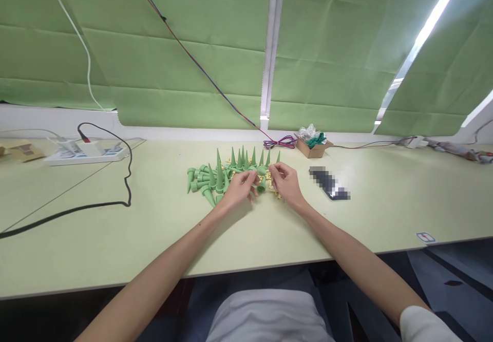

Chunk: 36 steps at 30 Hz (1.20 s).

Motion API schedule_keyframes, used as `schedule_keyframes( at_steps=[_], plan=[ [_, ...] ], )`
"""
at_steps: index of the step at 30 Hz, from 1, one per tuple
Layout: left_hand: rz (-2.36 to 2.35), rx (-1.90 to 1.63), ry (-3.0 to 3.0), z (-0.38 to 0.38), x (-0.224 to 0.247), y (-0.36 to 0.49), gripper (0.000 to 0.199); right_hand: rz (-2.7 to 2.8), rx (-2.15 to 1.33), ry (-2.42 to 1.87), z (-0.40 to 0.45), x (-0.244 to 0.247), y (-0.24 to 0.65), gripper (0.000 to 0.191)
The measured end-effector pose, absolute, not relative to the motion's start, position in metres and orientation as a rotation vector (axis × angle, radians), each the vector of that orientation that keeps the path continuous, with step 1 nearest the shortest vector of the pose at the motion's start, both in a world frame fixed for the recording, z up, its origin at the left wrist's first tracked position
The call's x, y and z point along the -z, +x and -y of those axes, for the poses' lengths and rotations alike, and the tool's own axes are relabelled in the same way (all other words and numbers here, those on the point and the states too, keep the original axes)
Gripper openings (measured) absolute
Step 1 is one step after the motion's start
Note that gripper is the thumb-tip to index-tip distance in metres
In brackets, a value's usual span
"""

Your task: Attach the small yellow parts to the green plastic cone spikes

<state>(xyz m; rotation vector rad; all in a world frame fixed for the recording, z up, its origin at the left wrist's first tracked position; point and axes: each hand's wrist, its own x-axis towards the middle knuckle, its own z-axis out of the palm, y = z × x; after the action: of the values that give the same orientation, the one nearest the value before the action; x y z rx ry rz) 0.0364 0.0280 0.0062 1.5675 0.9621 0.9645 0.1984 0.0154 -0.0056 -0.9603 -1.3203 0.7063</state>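
Green plastic cone-shaped spikes (219,177) form a pile on the table, several upright on their wide ends and others lying on their sides. Small yellow plastic pieces (278,195) lie among them, mostly by my right hand. My left hand (239,188) is at the pile's front, thumb and index finger drawn together, the other fingers loosely curled. Whatever it pinches is too small to name. Just right of it a green spike (262,185) shows its open wide end. My right hand (287,183) is closed in a pinch at the pile's right end; its fingertips hide what they hold.
A dark phone-like object (329,184), partly pixelated, lies right of my hands. Behind stand a small cardboard box (311,149) with plastic wrap and green material, and coiled wires (280,142). A white power strip (87,156) and black cable (129,177) are at left.
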Motion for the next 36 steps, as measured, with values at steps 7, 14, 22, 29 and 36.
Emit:
schedule_keyframes(
  at_steps=[7, 14, 22, 29, 36],
  plan=[
    [-0.813, -0.799, 1.297, -0.027, -0.009, 0.035, 0.054, 1.404, -0.758, -0.928, -0.014, 0.008, 0.198, 0.04],
    [-0.789, -0.841, 1.28, -0.029, -0.007, 0.033, 0.049, 1.426, -0.776, -0.93, -0.014, 0.008, 0.199, 0.041],
    [-0.964, -0.982, 1.816, -0.021, -0.011, 0.03, 0.04, 1.421, -0.783, -0.935, -0.012, 0.005, 0.199, 0.045],
    [-0.98, -1.186, 2.061, -0.02, -0.008, 0.033, 0.026, 1.423, -0.801, -0.968, -0.011, 0.003, 0.2, 0.046],
    [-0.942, -1.247, 2.247, -0.022, -0.006, 0.033, 0.021, 1.41, -0.795, -0.964, -0.016, 0.007, 0.198, 0.046]
  ],
)
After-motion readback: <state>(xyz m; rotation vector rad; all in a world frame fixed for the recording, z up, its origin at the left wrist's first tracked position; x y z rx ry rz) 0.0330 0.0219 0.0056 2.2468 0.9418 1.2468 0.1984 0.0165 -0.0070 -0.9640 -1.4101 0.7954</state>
